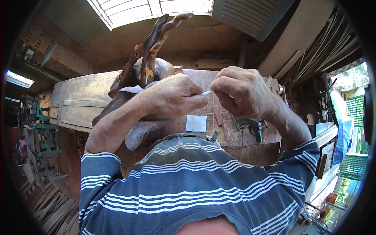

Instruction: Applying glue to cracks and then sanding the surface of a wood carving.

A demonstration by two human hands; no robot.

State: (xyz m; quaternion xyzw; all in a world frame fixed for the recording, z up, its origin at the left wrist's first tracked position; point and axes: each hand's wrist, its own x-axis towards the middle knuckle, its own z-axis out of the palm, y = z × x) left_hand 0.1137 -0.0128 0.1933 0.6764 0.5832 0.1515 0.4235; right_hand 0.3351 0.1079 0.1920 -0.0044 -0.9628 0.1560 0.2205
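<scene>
Both my hands are raised over the workbench [84, 92], close together in front of me. My left hand [172, 96] is closed on a small white pointed piece [205, 93], whose tip sticks out toward the right hand; its kind is unclear. The fingers of my right hand [243, 90] are pinched together right by that tip; whatever they hold is hidden. Behind my left forearm stands a glossy brown wooden carving [148, 62] with twisting upright branches. A pale square [196, 123] lies on the bench below my hands, beside reddish strips [217, 115].
A green tool [256, 130] lies at the bench's right front. Crumpled clear plastic [143, 133] hangs by the near edge. Long wood strips [331, 43] lean at the far right. A green metal frame [43, 137] stands on the left, with scrap wood [55, 215] below it.
</scene>
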